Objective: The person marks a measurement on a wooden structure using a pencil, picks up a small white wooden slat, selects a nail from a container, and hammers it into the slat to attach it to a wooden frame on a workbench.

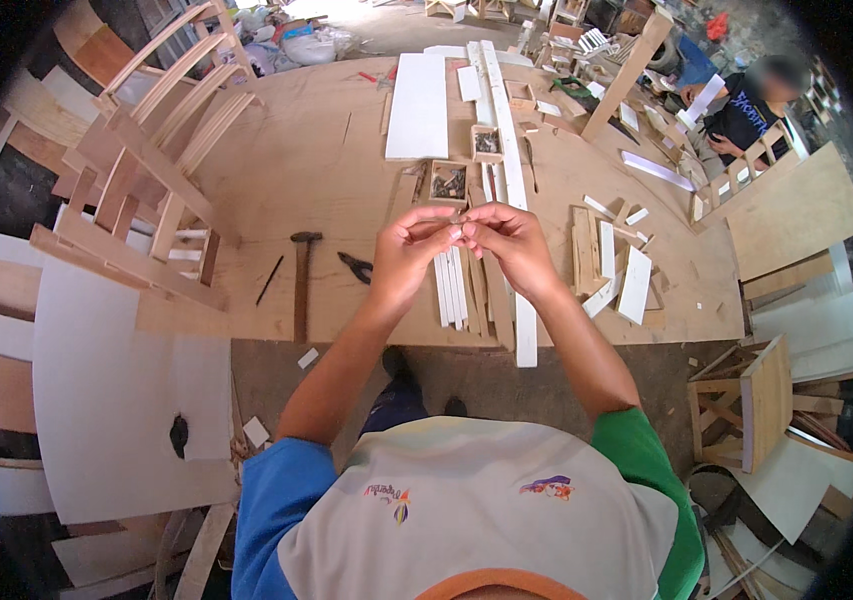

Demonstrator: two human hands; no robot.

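Note:
My left hand (405, 256) and my right hand (509, 247) meet over the workbench, thumbs and fingertips pinched together. A tiny piece seems to be between them, too small to make out. Just beyond the hands sits a small wooden box (432, 184) of dark metal bits, with a similar box (487, 158) behind it. Under and beside my hands lie thin white strips (449, 292) and a long white board (525, 325) that overhangs the near edge. Left of my left hand rest black-handled pliers (355, 267), a hammer (301, 290) and a dark thin stick (269, 280).
A wooden frame with curved slats (129, 215) stands at the bench's left. A white panel (417, 108) lies farther back. White offcuts (634, 285) are scattered right. Another person (741, 120) sits at the far right, and a small wooden stool (764, 400) stands near right.

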